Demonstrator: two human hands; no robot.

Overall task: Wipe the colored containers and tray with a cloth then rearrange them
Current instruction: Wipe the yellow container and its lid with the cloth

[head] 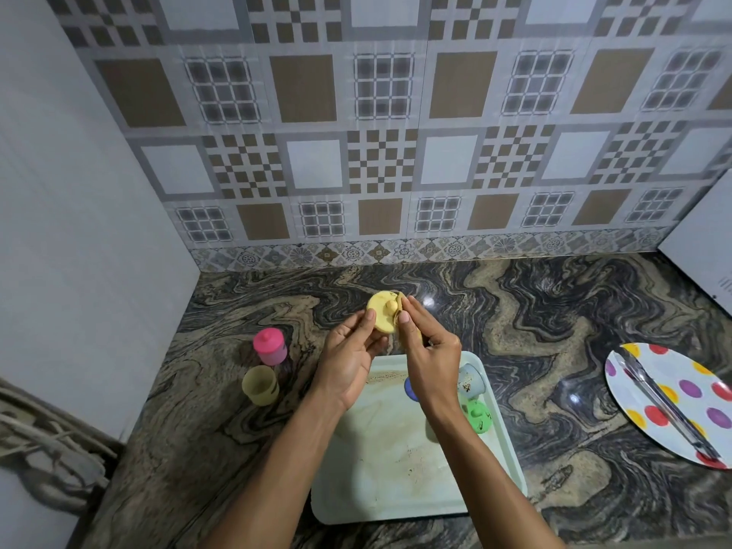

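Left hand (348,356) pinches the lid (381,317) above the counter (554,311), knob up. Right hand (429,360) pinches what looks like cloth (399,302) on its rim, likely wiping. Yellow cup (260,385) and pink jar (270,345) are parked left, probably done. Tray (396,481) is dirty.

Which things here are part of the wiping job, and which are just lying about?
Job: yellow lid in left hand, cloth in right hand, pink container, yellow container, tray, grey container, green lid, blue piece.
Lying about: dotted plate, tongs.
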